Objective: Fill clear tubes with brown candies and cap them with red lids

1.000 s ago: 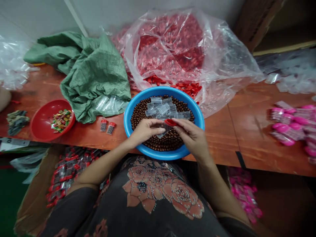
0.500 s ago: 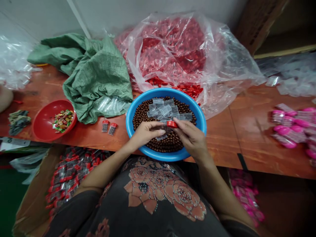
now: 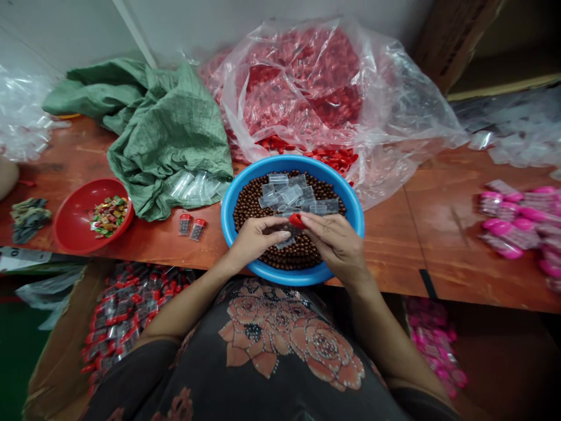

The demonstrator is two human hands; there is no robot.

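Over the blue basin, our right hand pinches a red cap; our left hand, barely parted, grips a clear container.

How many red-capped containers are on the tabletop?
2: one container nearer the red bowl, another beside it towards the blue basin. Others may be hidden under the green sack.

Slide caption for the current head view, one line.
Right hand pinches a red cap beside left hand, above a blue basin of brown balls and clear containers.
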